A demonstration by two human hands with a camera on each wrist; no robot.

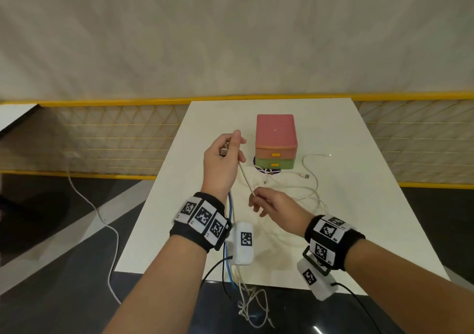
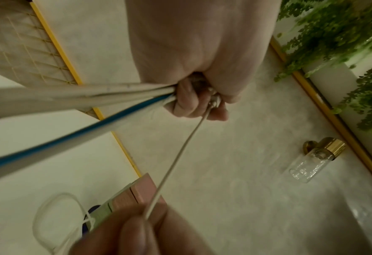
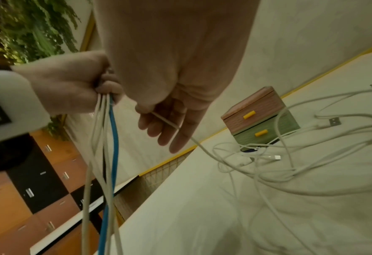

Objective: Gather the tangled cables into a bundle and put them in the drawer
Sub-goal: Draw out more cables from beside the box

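My left hand [image 1: 225,151] is raised above the table and grips the ends of several cables [image 3: 103,138], white ones and a blue one [image 3: 113,131], which hang down past the table's front edge. One white cable [image 1: 245,177] runs taut from that fist [image 2: 194,101] to my right hand [image 1: 266,200], which pinches it between thumb and forefinger [image 3: 159,119]. More white cables [image 1: 302,187] lie tangled on the table. A small chest with a pink drawer [image 1: 275,154] over a green drawer [image 1: 275,164], both closed, stands behind them.
The white table [image 1: 359,218] ends at a yellow-railed mesh fence [image 1: 102,139]. A dark blue disc [image 1: 266,171] lies under the chest's front. A white cord [image 1: 110,231] trails over the floor at left. A glass wall lamp [image 2: 311,160] and foliage [image 2: 333,34] show in the left wrist view.
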